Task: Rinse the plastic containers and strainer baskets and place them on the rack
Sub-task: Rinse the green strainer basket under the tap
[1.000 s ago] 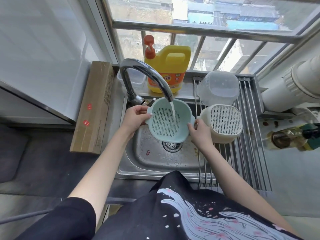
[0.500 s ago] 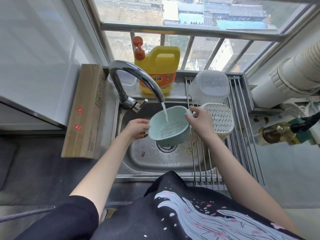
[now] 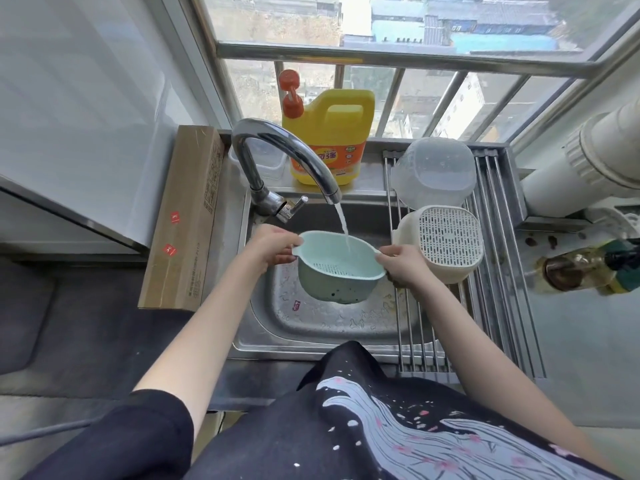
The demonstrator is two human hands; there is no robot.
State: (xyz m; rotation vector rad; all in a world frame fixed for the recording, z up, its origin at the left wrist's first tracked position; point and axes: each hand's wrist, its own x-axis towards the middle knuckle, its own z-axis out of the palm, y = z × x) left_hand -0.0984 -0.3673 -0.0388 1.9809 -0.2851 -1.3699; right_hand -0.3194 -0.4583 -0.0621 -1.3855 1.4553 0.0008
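I hold a pale green strainer basket upright over the sink, under the running tap; water falls into it. My left hand grips its left handle and my right hand grips its right handle. On the roll-up metal rack to the right lies a cream strainer basket upside down, and behind it a clear plastic container, also inverted.
A yellow detergent jug with a red pump stands on the sill behind the tap. A long cardboard box lies left of the sink. An oil bottle and a white pipe sit at right.
The green basket has been turned from tilted with its inside facing me to upright under the stream. Both hands now hold its side handles.
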